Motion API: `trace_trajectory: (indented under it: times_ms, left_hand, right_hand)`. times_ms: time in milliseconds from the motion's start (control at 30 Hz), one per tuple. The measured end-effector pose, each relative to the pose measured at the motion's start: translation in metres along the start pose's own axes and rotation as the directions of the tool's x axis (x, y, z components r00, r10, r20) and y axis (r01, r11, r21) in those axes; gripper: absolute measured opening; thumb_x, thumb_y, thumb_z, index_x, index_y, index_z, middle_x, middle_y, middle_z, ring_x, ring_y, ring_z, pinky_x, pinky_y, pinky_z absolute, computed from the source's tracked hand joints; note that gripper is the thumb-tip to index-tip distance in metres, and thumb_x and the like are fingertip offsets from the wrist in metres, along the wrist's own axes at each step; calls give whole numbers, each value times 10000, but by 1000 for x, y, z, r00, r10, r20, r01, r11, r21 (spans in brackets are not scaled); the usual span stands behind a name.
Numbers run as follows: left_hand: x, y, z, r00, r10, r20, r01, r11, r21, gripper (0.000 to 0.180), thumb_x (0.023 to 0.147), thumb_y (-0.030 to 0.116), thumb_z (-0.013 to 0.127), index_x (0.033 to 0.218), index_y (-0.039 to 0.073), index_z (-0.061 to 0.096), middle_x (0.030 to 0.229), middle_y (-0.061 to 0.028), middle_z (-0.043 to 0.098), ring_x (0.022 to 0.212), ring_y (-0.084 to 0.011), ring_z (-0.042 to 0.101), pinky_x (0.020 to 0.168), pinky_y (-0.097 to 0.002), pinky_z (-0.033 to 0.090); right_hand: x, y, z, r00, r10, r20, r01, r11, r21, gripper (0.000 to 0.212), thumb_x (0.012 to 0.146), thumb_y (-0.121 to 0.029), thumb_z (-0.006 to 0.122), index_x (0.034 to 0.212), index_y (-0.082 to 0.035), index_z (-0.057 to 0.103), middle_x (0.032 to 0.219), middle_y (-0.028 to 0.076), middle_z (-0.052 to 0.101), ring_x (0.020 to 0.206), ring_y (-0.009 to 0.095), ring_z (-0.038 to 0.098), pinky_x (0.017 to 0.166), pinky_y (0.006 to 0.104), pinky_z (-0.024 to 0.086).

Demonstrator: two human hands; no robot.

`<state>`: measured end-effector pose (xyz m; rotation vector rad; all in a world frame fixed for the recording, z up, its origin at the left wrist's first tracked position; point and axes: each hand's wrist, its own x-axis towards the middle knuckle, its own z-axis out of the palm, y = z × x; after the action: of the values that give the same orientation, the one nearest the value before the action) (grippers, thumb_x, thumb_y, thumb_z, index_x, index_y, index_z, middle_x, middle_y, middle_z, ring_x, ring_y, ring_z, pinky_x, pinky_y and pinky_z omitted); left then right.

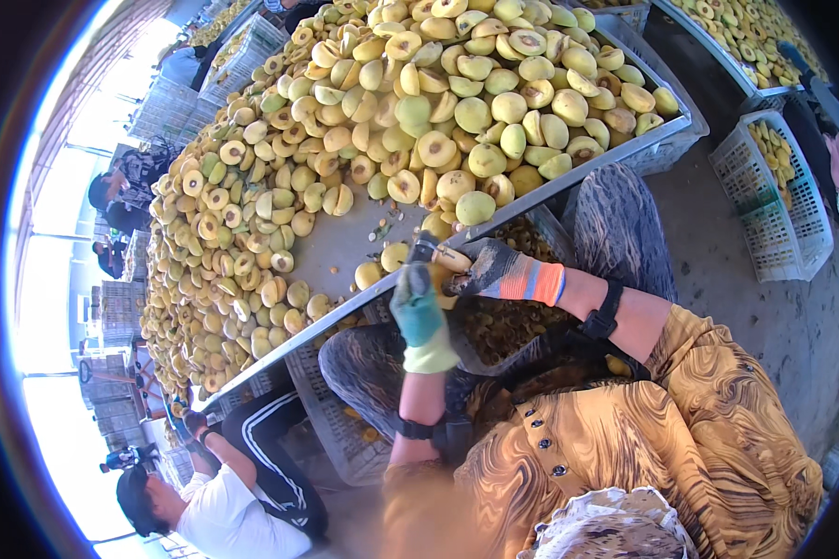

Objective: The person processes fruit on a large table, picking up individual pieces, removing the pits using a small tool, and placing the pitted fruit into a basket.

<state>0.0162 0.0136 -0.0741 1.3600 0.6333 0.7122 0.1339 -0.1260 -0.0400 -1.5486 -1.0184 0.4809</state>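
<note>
My left hand [418, 312], in a teal and pale-yellow glove with dark fingertips, is closed around a yellow peach half [442, 278] just over the table's near edge. Close against it, my right hand [499, 268], in a dark grey glove with an orange and blue cuff, grips a small tool with a light wooden handle [453, 258]. The tool's working end is hidden between my hands, and motion smears the left glove a little. Just beyond my fingers, whole and halved peaches [475, 207] lie at the metal-rimmed table's [331, 252] edge.
Halved peaches heap high across the table. Below my hands, a crate [503, 349] holds peach pieces; another grey crate [331, 419] stands left of my knee. A white crate [778, 214] with fruit sits on the floor at right. A co-worker in white [238, 508] sits at lower left.
</note>
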Motion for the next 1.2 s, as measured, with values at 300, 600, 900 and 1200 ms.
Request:
trace_trajectory:
  times_ms: [300, 600, 900, 1200]
  left_hand:
    - [-51, 75, 8, 763, 129, 633, -571, 593, 568, 517, 808, -13, 649, 1307, 20, 517, 1223, -165, 599, 1161, -294, 561, 987, -316, 445]
    - [-21, 90, 15, 907, 41, 419, 40, 982, -182, 655, 863, 36, 681, 1433, 16, 361, 1223, -99, 579, 1060, -177, 591, 909, -304, 491]
    - [7, 141, -119, 998, 6, -56, -14, 991, -130, 321, 825, -23, 610, 1145, -4, 606, 1168, -137, 629, 1070, -244, 611, 912, -347, 495]
    - [125, 162, -110, 956, -2, 294, -285, 246, 926, 488, 786, 266, 736, 1214, 67, 613, 1174, -152, 629, 1100, -275, 608, 947, -351, 465]
  right_hand:
    - [6, 8, -49, 942, -24, -336, -86, 947, -310, 300, 806, -180, 701, 1068, -46, 646, 968, 163, 673, 886, 324, 654, 754, 356, 526]
    - [4, -23, 7, 970, -211, -119, 194, 971, -139, 333, 826, -176, 689, 1139, -77, 634, 1013, 115, 681, 900, 260, 650, 792, 329, 505]
    - [36, -30, -34, 998, 65, 21, -68, 926, 372, 255, 860, -96, 653, 1100, -11, 641, 909, -1, 640, 818, 65, 574, 761, 241, 490]
    - [90, -36, -111, 976, 217, -21, -209, 903, -376, 419, 860, -389, 617, 1134, -72, 607, 1006, 135, 654, 907, 310, 619, 812, 365, 491]
